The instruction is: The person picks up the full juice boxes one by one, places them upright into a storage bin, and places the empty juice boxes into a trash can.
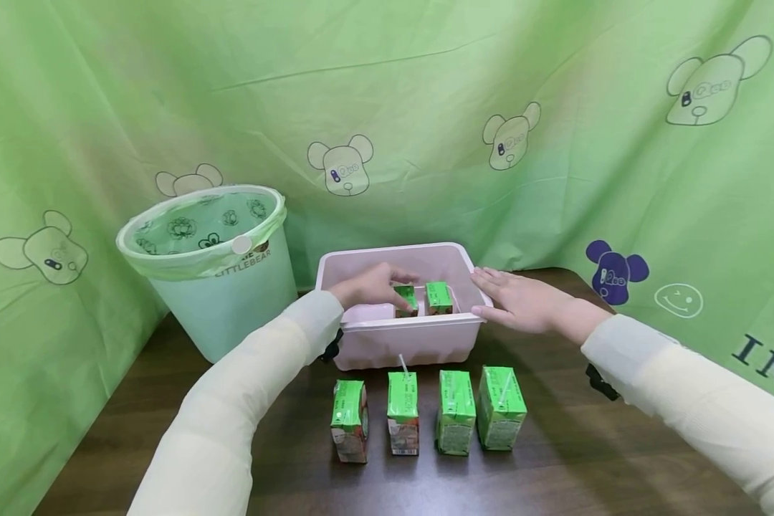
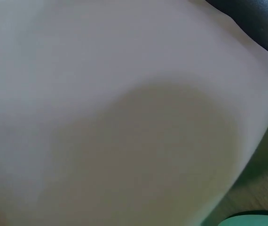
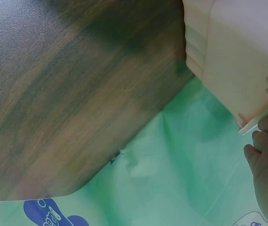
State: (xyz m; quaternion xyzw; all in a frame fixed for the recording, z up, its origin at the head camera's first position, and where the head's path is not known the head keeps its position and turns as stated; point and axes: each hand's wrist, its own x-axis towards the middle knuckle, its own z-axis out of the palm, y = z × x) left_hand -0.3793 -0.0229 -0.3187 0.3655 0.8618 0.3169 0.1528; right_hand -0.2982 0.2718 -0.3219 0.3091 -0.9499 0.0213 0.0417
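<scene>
The left hand (image 1: 377, 285) curves its thumb and fingers around a small box-shaped carton with a bright green top (image 1: 408, 292); how firmly they grip, I cannot tell. Just right of those fingertips stands a second green-topped carton (image 1: 438, 297). Around both is a pale pink rectangular plastic tub (image 1: 406, 347), its right rim under the straightened fingers of the right hand (image 1: 522, 301). Nearer the body than either hand's fingers, four green-topped drink cartons (image 1: 403, 394) stand upright on the dark wood-grain table (image 1: 567, 430). Left of the fingers stands a mint-green round bin (image 1: 232, 308).
</scene>
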